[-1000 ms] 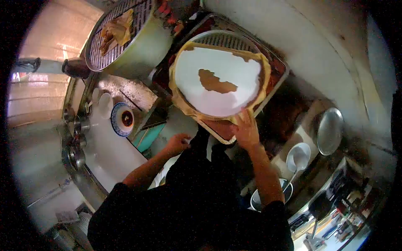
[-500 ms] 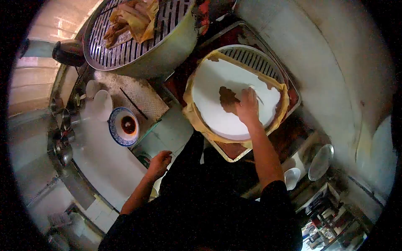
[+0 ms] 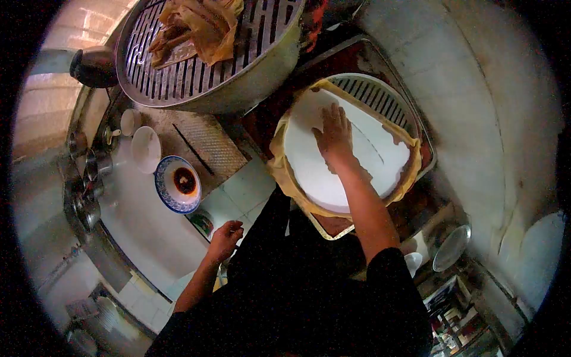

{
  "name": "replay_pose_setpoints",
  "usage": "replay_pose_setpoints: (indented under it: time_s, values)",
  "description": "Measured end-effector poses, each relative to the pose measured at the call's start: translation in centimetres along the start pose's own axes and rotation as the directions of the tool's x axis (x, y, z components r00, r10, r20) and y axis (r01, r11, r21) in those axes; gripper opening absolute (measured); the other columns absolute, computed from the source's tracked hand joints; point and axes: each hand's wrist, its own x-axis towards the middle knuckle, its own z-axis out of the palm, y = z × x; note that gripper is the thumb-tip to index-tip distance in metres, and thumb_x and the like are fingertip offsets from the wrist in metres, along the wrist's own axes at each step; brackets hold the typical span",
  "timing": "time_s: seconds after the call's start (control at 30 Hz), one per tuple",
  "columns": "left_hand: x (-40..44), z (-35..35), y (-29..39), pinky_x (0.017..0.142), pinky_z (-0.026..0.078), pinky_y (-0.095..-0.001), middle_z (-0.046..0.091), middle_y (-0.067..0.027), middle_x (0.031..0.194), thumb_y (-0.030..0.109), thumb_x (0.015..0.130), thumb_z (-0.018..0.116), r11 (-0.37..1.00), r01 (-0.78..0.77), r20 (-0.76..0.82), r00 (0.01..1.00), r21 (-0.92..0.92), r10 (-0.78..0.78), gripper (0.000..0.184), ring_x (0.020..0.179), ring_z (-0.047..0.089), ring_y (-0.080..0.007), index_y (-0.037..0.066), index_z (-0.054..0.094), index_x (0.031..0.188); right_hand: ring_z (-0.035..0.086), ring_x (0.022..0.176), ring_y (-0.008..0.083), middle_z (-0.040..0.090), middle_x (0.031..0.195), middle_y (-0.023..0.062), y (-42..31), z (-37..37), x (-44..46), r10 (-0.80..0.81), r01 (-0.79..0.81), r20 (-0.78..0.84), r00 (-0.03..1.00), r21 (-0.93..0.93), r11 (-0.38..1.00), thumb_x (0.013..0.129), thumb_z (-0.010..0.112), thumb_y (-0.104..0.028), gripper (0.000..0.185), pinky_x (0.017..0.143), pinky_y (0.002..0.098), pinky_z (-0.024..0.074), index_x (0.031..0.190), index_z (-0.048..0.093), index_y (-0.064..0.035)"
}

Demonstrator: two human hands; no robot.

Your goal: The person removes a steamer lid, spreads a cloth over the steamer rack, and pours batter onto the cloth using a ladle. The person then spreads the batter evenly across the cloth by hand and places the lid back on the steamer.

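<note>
The right hand [image 3: 335, 138] is reaching over the white layer [image 3: 306, 169], open with its fingers apart. The white layer is lying on yellow cloth [image 3: 278, 163] on a round rack [image 3: 389, 106], inside the tray's [image 3: 433, 156] edges. The left hand [image 3: 226, 238] is bending its fingers; whether it is open or closed, I cannot tell.

The right hand [image 3: 336, 138], fingers spread, is over the white layer [image 3: 315, 172] in a round slotted pan [image 3: 389, 104] lined with yellowish cloth [image 3: 279, 156]; whether it presses down is unclear. The pan sits on a rectangular tray [image 3: 429, 156]. The left hand [image 3: 226, 240], fingers curled, is near the person's dark clothing. A blue-rimmed bowl [image 3: 173, 199] with dark liquid stands beside a white bowl [image 3: 146, 150]. Crumpled cloth [image 3: 215, 33] lies on a large slotted vessel [image 3: 250, 86].
</note>
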Motion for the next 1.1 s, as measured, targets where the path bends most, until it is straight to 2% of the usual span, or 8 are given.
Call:
replay_pose_setpoints:
  time_s: [0.23, 0.5, 0.57, 0.63, 0.77, 0.83, 0.9, 1.1]
  values:
    - [-0.3, 0.0, -0.6, 0.070, 0.062, -0.0362, 0.071, -0.0135, 0.114, 0.024, 0.099, 0.067, 1.000, 0.020, -0.018, 1.000, -0.017, -0.020, 0.037, 0.099, 0.071, -0.0216, 0.005, 0.063, 0.130, 0.023, 0.153, 0.0403, 0.028, 0.165, 0.0216, 0.6, 2.5, 1.8, 0.025, -0.026, -0.069, 0.997, -0.018, 0.999, 0.100, 0.059, -0.038, 0.066, 0.122, 0.0522, 0.0227, 0.153, 0.041, -0.0028]
    - [-0.7, -0.2, -2.6, 0.069, 0.061, -0.0348, 0.072, -0.0123, 0.113, 0.021, 0.099, 0.066, 1.000, -0.004, -0.084, 0.996, -0.028, 0.001, 0.034, 0.095, 0.071, -0.0204, 0.004, 0.064, 0.129, 0.031, 0.148, 0.0405, 0.038, 0.158, 0.0205, -1.7, 2.0, 5.0, -0.254, 0.234, -0.127, 0.959, -0.150, 0.960, 0.098, 0.063, -0.031, 0.061, 0.119, 0.0528, 0.0283, 0.149, 0.044, -0.0026]
    - [-1.1, 0.0, -2.9, 0.069, 0.061, -0.0348, 0.072, -0.0112, 0.113, 0.020, 0.100, 0.065, 0.999, -0.029, -0.078, 0.997, -0.020, 0.028, 0.034, 0.096, 0.070, -0.0197, 0.003, 0.063, 0.129, 0.032, 0.148, 0.0408, 0.037, 0.159, 0.0208, -3.0, 2.3, 3.5, -0.213, 0.216, -0.111, 0.971, 0.017, 0.976, 0.098, 0.061, -0.030, 0.061, 0.119, 0.0539, 0.0285, 0.150, 0.044, -0.0021]
    - [-1.1, 0.2, -2.9, 0.070, 0.061, -0.0347, 0.071, -0.0117, 0.114, 0.021, 0.101, 0.064, 0.998, -0.051, -0.053, 0.997, -0.048, 0.048, 0.034, 0.097, 0.070, -0.0204, 0.003, 0.063, 0.129, 0.033, 0.148, 0.0395, 0.037, 0.159, 0.0208, -3.6, 3.3, -0.6, -0.415, 0.412, 0.001, 0.910, -0.120, 0.903, 0.098, 0.060, -0.028, 0.061, 0.120, 0.0539, 0.0273, 0.151, 0.043, -0.0014]
    - [-1.4, 0.6, -3.4, 0.070, 0.061, -0.0347, 0.071, -0.0127, 0.114, 0.021, 0.101, 0.063, 0.998, -0.008, -0.059, 0.998, -0.059, 0.004, 0.035, 0.097, 0.070, -0.0213, 0.003, 0.062, 0.130, 0.036, 0.146, 0.0378, 0.040, 0.157, 0.0202, -3.6, -0.6, -5.1, -0.355, 0.394, 0.385, 0.852, -0.027, 0.919, 0.097, 0.058, -0.022, 0.053, 0.120, 0.0517, 0.0293, 0.145, 0.051, -0.0005]
    - [-2.0, 0.4, -3.2, 0.069, 0.061, -0.0341, 0.070, -0.0140, 0.115, 0.021, 0.100, 0.064, 0.996, -0.070, -0.040, 0.997, -0.046, 0.069, 0.036, 0.097, 0.070, -0.0221, 0.002, 0.061, 0.131, 0.039, 0.145, 0.0374, 0.044, 0.155, 0.0208, -3.2, -1.9, -1.8, -0.121, 0.031, 0.454, 0.883, 0.200, 0.979, 0.094, 0.057, -0.015, 0.049, 0.119, 0.0489, 0.0322, 0.141, 0.055, -0.0007]
    - [-2.3, 0.6, -3.2, 0.068, 0.061, -0.0339, 0.070, -0.0136, 0.114, 0.021, 0.100, 0.064, 0.998, -0.055, -0.048, 0.997, -0.033, 0.053, 0.036, 0.097, 0.070, -0.0217, 0.002, 0.061, 0.131, 0.041, 0.143, 0.0370, 0.047, 0.151, 0.0217, -0.8, 1.7, 0.9, -0.341, 0.339, -0.050, 0.939, -0.047, 0.940, 0.091, 0.054, -0.006, 0.050, 0.119, 0.0467, 0.0331, 0.140, 0.055, -0.0010]
    - [-2.8, 0.7, -4.7, 0.066, 0.060, -0.0332, 0.072, -0.0115, 0.113, 0.019, 0.100, 0.064, 0.999, 0.014, -0.089, 0.996, -0.047, -0.018, 0.035, 0.096, 0.070, -0.0192, 0.001, 0.062, 0.130, 0.044, 0.141, 0.0360, 0.051, 0.148, 0.0225, -2.0, 2.8, 1.6, -0.454, 0.454, -0.003, 0.891, 0.005, 0.891, 0.089, 0.047, 0.000, 0.051, 0.119, 0.0456, 0.0342, 0.139, 0.056, -0.0007]
